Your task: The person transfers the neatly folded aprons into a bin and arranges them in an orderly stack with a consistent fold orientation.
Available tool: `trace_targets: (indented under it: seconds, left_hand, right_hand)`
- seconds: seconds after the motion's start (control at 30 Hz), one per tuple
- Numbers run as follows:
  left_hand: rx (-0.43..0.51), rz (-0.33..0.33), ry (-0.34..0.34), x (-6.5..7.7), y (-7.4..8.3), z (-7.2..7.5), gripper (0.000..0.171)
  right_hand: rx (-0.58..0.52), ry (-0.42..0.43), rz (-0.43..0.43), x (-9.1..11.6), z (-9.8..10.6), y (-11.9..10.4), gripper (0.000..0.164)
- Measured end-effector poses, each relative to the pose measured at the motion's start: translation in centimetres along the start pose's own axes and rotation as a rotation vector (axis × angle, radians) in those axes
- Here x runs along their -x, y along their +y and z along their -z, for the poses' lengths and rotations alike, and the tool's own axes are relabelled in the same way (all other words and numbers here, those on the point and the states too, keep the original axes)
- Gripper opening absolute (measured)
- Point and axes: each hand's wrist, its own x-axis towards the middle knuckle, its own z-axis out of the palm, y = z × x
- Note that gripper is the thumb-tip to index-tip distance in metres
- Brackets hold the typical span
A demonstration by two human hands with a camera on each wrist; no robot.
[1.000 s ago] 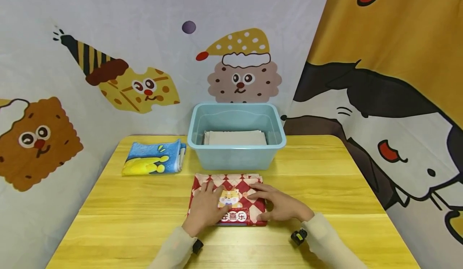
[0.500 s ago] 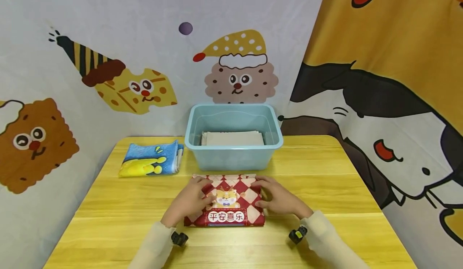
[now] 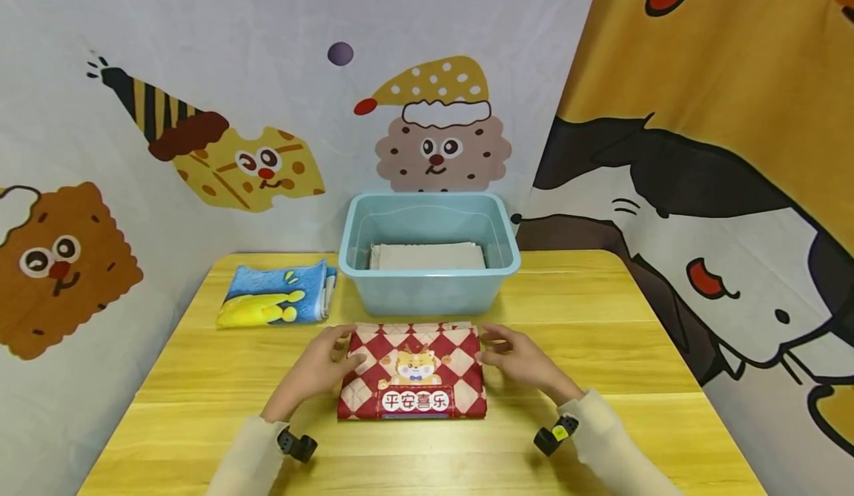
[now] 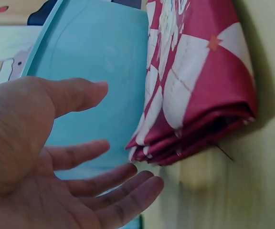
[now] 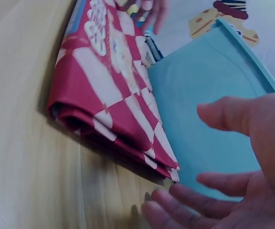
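Observation:
A folded red-and-cream checked cloth, with a cartoon dog and a band of Chinese characters, lies flat on the wooden table in front of a light blue plastic tub. My left hand is at the cloth's left side, fingers spread and relaxed. At the right side is my right hand, its fingers loosely bent. In the left wrist view, the fingertips are close to the folded layers, with nothing in the hand. The right wrist view likewise shows the palm bare beside the cloth's layered edge.
Inside the tub is a folded beige item. A folded blue-and-yellow cloth lies at the back left of the wooden table. Behind the table hangs a curtain printed with cartoon figures.
My left hand has moved left off the top of the cloth to its left side, uncovering the characters. My right hand has shifted slightly outward to the right edge.

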Motion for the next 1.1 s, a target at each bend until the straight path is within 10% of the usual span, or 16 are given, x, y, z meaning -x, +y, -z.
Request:
trace_targets:
  seconds: [0.3, 0.53, 0.77, 1.1]
  left_hand:
    - [0.306, 0.236, -0.09, 0.7, -1.2, 0.7, 0.061]
    - [0.428, 0.285, -0.145, 0.7, -1.3, 0.8, 0.066]
    - [0.47, 0.339, -0.2, 0.8, -1.1, 0.7, 0.067]
    - [0.377, 0.419, -0.1, 0.8, 0.5, -0.1, 0.063]
  right_hand:
    - [-0.167, -0.004, -0.204, 0.2, -0.3, -0.3, 0.063]
    - [-0.106, -0.046, -0.274, 0.5, -0.9, -0.9, 0.06]
    - [-0.044, -0.049, -0.338, 0.3, -1.2, -1.9, 0.05]
    - [-0.088, -0.027, -0.364, 0.2, -2.0, -2.9, 0.056]
